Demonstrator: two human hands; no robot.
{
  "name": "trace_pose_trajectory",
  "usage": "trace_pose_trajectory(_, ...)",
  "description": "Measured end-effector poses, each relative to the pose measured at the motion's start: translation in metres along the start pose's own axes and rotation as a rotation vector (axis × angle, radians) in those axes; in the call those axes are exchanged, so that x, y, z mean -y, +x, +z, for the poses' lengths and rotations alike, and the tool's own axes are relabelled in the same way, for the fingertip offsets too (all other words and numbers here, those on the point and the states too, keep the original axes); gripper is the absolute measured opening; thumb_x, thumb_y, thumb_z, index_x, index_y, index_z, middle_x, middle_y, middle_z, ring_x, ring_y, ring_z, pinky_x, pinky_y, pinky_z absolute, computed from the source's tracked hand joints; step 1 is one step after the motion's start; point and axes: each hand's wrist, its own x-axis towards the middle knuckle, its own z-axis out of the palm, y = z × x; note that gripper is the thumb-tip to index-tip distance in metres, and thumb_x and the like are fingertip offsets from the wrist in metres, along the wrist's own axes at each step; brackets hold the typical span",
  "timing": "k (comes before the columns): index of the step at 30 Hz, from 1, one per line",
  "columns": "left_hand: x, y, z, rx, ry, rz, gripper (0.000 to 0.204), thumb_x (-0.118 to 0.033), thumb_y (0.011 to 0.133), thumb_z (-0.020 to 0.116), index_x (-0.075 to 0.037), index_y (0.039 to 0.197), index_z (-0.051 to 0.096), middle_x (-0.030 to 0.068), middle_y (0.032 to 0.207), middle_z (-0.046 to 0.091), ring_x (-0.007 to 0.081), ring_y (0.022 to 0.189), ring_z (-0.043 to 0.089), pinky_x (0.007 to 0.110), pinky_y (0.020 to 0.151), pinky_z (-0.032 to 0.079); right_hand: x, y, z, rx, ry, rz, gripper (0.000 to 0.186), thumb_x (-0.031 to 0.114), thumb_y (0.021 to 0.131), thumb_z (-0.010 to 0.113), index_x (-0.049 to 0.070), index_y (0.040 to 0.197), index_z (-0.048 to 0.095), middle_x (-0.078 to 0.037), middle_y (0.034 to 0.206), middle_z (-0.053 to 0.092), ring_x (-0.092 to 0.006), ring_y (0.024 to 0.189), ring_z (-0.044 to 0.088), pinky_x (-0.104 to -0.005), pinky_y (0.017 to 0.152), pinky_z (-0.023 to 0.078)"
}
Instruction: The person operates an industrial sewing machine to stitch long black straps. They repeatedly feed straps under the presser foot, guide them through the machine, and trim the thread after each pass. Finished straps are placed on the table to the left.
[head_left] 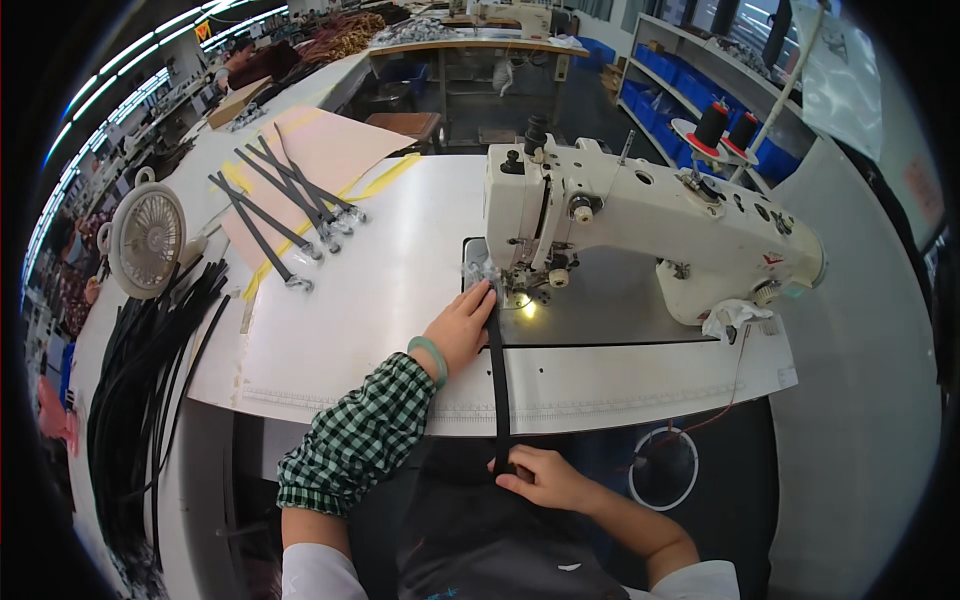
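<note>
A white industrial sewing machine [640, 205] stands on the white table, its small lamp lit beside the needle area. One long black strap [500, 385] runs from under the presser foot, over the table's front edge, toward my lap. My left hand [464, 326], with a pale green bangle and a checked sleeve cover, lies with fingers stretched out at the strap's far part, close to the foot. Clear plastic wrapping [480, 270] shows just beyond those fingertips. Below the table edge, my right hand [545, 478] is closed around the strap's near end. The left thumb is hidden.
Several black straps with plastic-wrapped ends [270, 245] lie at the far left on pinkish paper. A bundle of black straps [150, 380] hangs over the left edge near a small fan [147, 238]. Thread spools [712, 125] stand behind the machine; a white ring [664, 468] is lower right.
</note>
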Motion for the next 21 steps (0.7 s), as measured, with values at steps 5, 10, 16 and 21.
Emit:
trace_pose_trajectory(5, 0.003, -0.002, 0.010, -0.022, 0.023, -0.015, 0.048, -0.004, 0.069, 0.055, 0.004, 0.115, 0.044, 0.0185, 0.128, 0.034, 0.0314, 0.117, 0.035, 0.034, 0.097, 0.033, 0.000, -0.030, -0.117, -0.666, -0.935, -0.318, 0.028, -0.004, 0.065, 0.057, 0.002, 0.092, 0.060, -0.015, 0.094, 0.055, -0.0257, 0.075, 0.055, -0.0304, 0.063, 0.047)
trace_pose_trajectory(10, -0.016, 0.007, 0.001, -0.089, -0.032, -0.150, 0.032, -0.004, 0.066, 0.058, -0.006, 0.098, 0.060, 0.0111, 0.115, 0.046, 0.0229, 0.108, 0.042, 0.039, 0.090, 0.033, -0.063, -0.092, -0.386, -1.711, -0.519, -0.040, 0.035, 0.018, 0.090, 0.040, -0.003, 0.117, 0.042, -0.014, 0.110, 0.049, -0.0192, 0.097, 0.051, -0.0279, 0.080, 0.040)
trace_pose_trajectory(16, -0.009, 0.002, 0.012, -0.214, 0.054, -0.114, 0.024, -0.014, 0.071, 0.062, -0.006, 0.094, 0.062, 0.0069, 0.104, 0.056, 0.0226, 0.102, 0.048, 0.037, 0.087, 0.035, -0.105, -0.126, -0.504, -1.454, -0.726, 0.292, 0.046, 0.034, 0.090, 0.036, -0.004, 0.115, 0.045, -0.019, 0.110, 0.052, -0.0294, 0.098, 0.052, -0.0337, 0.082, 0.040)
trace_pose_trajectory(21, -0.009, 0.005, 0.011, -0.186, 0.053, -0.111, 0.027, -0.004, 0.069, 0.056, -0.004, 0.096, 0.059, 0.0116, 0.107, 0.055, 0.0238, 0.103, 0.048, 0.036, 0.088, 0.036, -0.064, -0.092, -0.558, -1.109, -1.029, 0.604, 0.047, 0.039, 0.088, 0.036, 0.001, 0.111, 0.051, -0.022, 0.103, 0.055, -0.0355, 0.097, 0.052, -0.0387, 0.082, 0.039)
